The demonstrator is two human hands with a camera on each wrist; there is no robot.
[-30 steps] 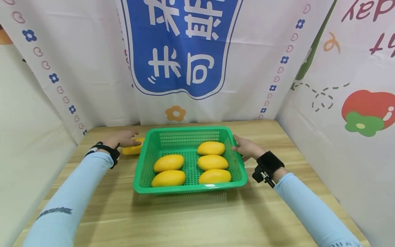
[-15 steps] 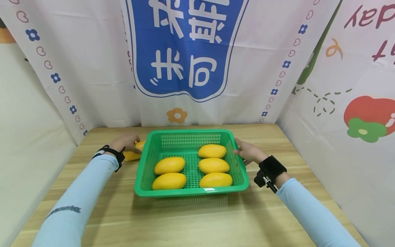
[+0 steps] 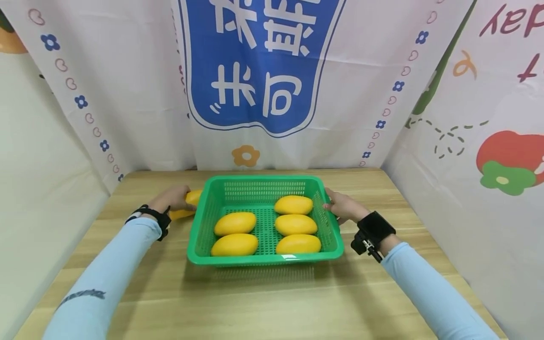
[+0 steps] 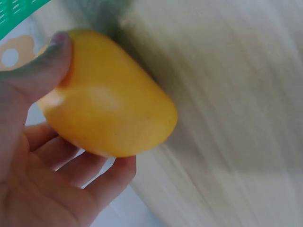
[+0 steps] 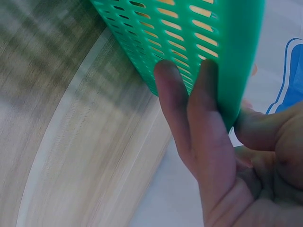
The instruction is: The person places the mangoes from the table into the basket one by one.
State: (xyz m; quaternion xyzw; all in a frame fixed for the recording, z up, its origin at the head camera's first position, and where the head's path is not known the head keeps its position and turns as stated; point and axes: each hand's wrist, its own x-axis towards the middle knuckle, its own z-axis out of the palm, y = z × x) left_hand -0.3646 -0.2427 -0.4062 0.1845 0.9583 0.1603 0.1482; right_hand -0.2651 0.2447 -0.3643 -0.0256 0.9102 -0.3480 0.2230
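My left hand (image 3: 172,199) grips a yellow mango (image 4: 106,101) just left of the green plastic basket (image 3: 265,259). In the left wrist view the thumb lies on one side of the fruit and the fingers curl against the other. The hand covers part of this mango in the head view. My right hand (image 3: 346,207) pinches the basket's right rim. The right wrist view has its fingers against the slotted outer wall and its thumb at the rim. Inside the basket lie two mangoes (image 3: 235,223) on the left and three mangoes (image 3: 295,225) on the right.
The basket stands on a wooden table (image 3: 255,307). A white printed cloth (image 3: 357,94) hangs behind the table's back edge. More pale cloth (image 3: 459,189) walls off the right side, and a plain pale sheet (image 3: 42,165) the left.
The left hand has come down over the mango beside the basket and its fingers have closed around it. The right hand stays at the basket rim. The head view has shifted slightly.
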